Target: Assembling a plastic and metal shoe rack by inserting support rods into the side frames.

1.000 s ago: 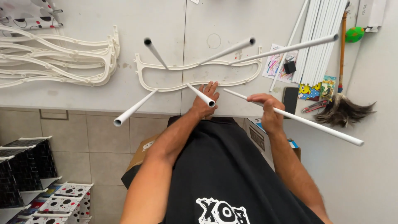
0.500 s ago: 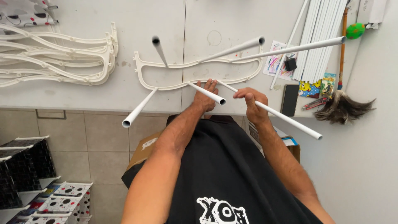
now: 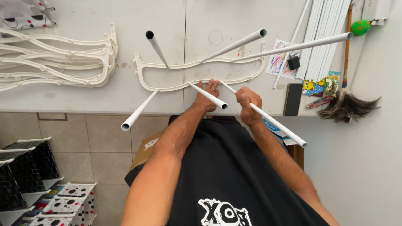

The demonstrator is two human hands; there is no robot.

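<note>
White tube [image 3: 268,119]: thin, rigid, plastic-looking. Its far end meets the near rail of the white curved frame [image 3: 201,67] lying flat on the pale worktop [image 3: 83,96]; whether it is seated in a socket there cannot be told. Its long axis runs from that far-left end out toward near-right, rising off the worktop and ending free past the table edge.

Right hand [image 3: 248,104]: fist closed round this tube, close to its frame end. Most of the tube's length lies beyond the hand, toward near-right.

Left hand [image 3: 207,97]: fingers spread, palm down, pressed onto the frame's near rail and the worktop, just left of the right hand. A second short tube [image 3: 208,96] crosses over it, angled the same way. The left hand holds nothing.

Nearer hand to the tube: the right, already on it. The left is just beside, on the frame.

Other tubes [image 3: 234,46] stand out from the frame in a fan: one pointing far-left, two far-right, one near-left.

Outward: stack of matching curved frames [image 3: 58,58] at far left; bundle of spare tubes [image 3: 322,37] at right, with a dark phone [image 3: 292,99] and a feather duster [image 3: 347,102] near it.
</note>
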